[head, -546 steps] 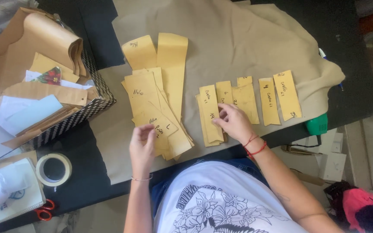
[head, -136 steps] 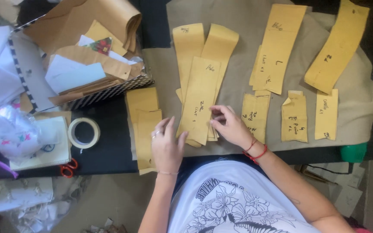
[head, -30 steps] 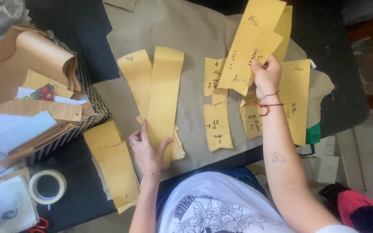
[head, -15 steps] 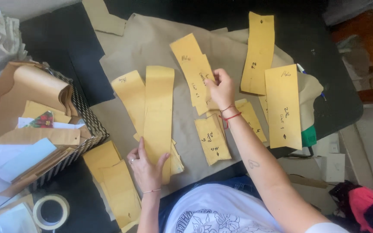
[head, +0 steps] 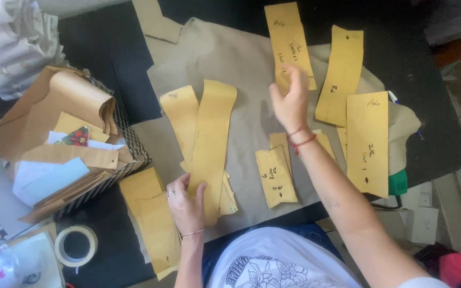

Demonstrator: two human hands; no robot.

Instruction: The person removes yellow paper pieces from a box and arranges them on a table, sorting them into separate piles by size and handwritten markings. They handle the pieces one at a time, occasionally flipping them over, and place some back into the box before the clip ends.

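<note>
Two strips (head: 209, 144) at six o'clock are pinned flat by the open left hand (head: 186, 200); the right hand (head: 290, 101), pinching nothing, hovers over a strip (head: 288, 42) at twelve, where neighbours could be brushed askew.

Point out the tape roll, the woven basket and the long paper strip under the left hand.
tape roll (head: 76, 246), head view, on its ring.
woven basket (head: 133, 146), head view, on its right wall.
long paper strip (head: 213, 140), head view, mid-length.

Bare brown paper (head: 241, 58) between the long strips (head: 209, 144) and right-hand pieces (head: 366, 141) — basket (head: 129, 144) crowding the left
</note>
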